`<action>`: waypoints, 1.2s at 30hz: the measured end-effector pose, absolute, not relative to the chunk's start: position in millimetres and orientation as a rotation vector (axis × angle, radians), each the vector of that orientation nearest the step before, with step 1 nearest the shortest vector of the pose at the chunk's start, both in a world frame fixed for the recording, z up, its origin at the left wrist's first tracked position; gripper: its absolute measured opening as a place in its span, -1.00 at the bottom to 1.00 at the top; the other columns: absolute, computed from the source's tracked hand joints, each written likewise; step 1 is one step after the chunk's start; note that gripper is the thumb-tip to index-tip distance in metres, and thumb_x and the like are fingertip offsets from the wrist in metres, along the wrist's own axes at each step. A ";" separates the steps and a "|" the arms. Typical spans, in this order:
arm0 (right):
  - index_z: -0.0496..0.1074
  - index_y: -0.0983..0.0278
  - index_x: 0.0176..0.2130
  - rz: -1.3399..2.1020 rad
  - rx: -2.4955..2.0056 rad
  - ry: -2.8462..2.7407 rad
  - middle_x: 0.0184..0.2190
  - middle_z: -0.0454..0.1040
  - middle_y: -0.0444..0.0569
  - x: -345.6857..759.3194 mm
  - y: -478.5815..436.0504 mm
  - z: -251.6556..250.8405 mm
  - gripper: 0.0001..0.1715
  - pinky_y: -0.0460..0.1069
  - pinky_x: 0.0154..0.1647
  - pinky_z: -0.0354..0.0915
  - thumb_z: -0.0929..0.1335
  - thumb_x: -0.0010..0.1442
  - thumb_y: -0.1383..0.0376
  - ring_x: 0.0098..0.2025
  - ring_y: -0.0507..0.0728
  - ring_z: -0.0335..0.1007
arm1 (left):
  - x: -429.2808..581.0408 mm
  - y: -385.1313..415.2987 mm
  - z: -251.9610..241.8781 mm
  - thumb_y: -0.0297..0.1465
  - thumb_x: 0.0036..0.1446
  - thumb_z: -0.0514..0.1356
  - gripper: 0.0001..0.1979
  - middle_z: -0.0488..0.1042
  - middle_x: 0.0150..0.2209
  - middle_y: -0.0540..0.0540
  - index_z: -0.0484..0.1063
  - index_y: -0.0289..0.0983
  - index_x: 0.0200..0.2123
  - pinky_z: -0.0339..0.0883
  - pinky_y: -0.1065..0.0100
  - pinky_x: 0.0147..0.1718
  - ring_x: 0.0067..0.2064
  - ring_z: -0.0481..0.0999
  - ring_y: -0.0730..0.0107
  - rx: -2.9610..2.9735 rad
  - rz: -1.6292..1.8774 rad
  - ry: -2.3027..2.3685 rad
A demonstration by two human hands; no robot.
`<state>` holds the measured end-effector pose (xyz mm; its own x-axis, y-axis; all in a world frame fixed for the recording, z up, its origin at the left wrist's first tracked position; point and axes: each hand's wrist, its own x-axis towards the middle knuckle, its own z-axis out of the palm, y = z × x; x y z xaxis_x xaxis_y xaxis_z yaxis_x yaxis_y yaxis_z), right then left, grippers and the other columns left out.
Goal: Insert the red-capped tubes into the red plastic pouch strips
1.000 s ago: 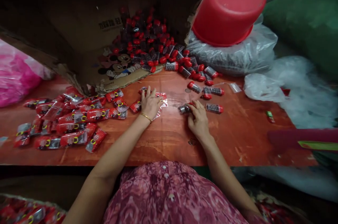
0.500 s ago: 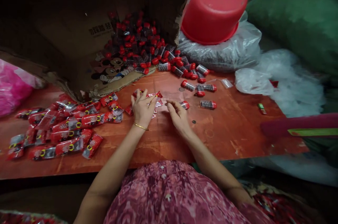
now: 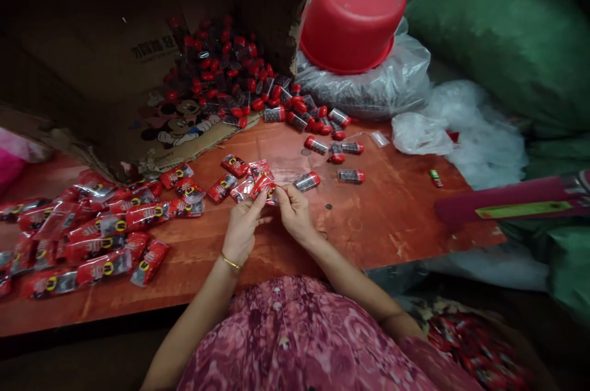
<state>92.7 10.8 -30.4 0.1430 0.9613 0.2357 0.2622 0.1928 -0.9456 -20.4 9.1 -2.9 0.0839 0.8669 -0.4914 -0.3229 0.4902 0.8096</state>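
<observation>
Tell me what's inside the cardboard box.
The cardboard box holds a heap of red-capped clear containers, which spreads out onto the red table. What lies beneath the heap's top layer is covered and cannot be seen.

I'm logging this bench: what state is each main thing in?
Left hand, pinching
Right hand, pinching
Red packet, held between both hands
Piled packets, lying jumbled
Bottles, red-capped, many heaped, some lying apart
Box, open, ragged-edged
Bucket, upside down
White bag, crumpled
</observation>
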 end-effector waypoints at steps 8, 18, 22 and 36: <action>0.29 0.24 -0.44 0.782 -1.437 -1.533 -0.54 0.31 -0.11 104.1 9.1 -30.7 -0.60 -0.07 -0.42 0.19 0.10 0.26 0.10 -0.47 0.04 0.23 | -13.0 13.5 -3.3 -0.22 -0.42 0.42 -0.63 0.52 -0.52 -0.01 0.48 -0.33 -0.51 0.32 0.46 -0.48 -0.49 0.46 0.50 0.469 1.124 1.172; 0.39 0.30 -0.22 0.103 -1.989 -1.905 -0.19 0.36 0.16 161.0 6.6 -48.4 -0.73 0.07 -0.25 0.20 0.22 0.18 0.20 -0.18 0.23 0.29 | -17.0 18.1 -4.3 -0.31 -0.27 0.40 -0.73 0.52 -0.53 0.04 0.44 -0.30 -0.48 0.30 0.53 -0.51 -0.53 0.47 0.56 0.281 1.091 1.067; 0.35 0.32 -0.15 0.094 -1.792 -1.792 -0.11 0.36 0.17 173.0 -8.6 -63.3 -0.66 0.11 -0.09 0.19 0.23 0.16 0.16 -0.05 0.25 0.25 | -14.6 15.0 -5.6 -0.34 -0.22 0.38 -0.76 0.51 -0.54 0.04 0.42 -0.31 -0.49 0.31 0.52 -0.50 -0.53 0.46 0.57 0.220 1.057 1.022; 0.39 0.33 -0.18 0.253 -2.152 -1.664 -0.29 0.46 0.21 163.3 17.9 -56.9 -0.70 0.19 -0.20 0.22 0.27 0.07 0.28 -0.21 0.33 0.35 | -19.7 10.1 -3.2 -0.29 -0.27 0.40 -0.70 0.52 -0.54 0.00 0.43 -0.32 -0.49 0.29 0.51 -0.48 -0.51 0.47 0.53 0.243 1.096 1.042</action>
